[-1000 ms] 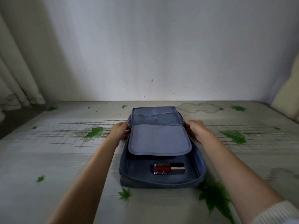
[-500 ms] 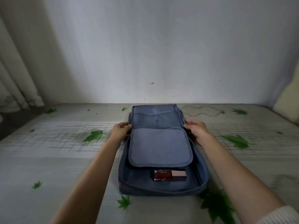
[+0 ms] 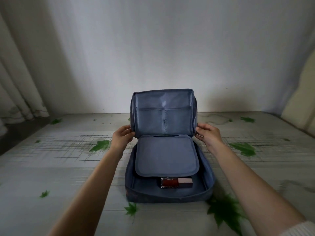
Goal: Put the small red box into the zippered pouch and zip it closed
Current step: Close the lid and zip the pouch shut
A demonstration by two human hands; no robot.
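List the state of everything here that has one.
Blue fabric zippered pouch: unzipped, open.
Mesh-pocketed pouch lid: upright, held at both sides.
Blue padded inner flap: flat over the base, partly covering the box.
Small red box: lying inside the base, near front wall.
Left hand: grips lid's left edge.
Right hand: grips lid's right edge.

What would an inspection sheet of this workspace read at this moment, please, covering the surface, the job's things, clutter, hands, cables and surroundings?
Surface: pale cloth printed with green leaves and grid lines.
Job's things: blue zippered pouch lies unzipped, its lid standing upright; small red box lies inside the base, partly under an inner flap.
Clutter: nothing seen.
Hands: left hand grips the lid's left edge; right hand grips its right edge.
Cables: nothing seen.
Surroundings: plain wall behind; curtain at left; a pale object at the right edge, too unclear to identify.
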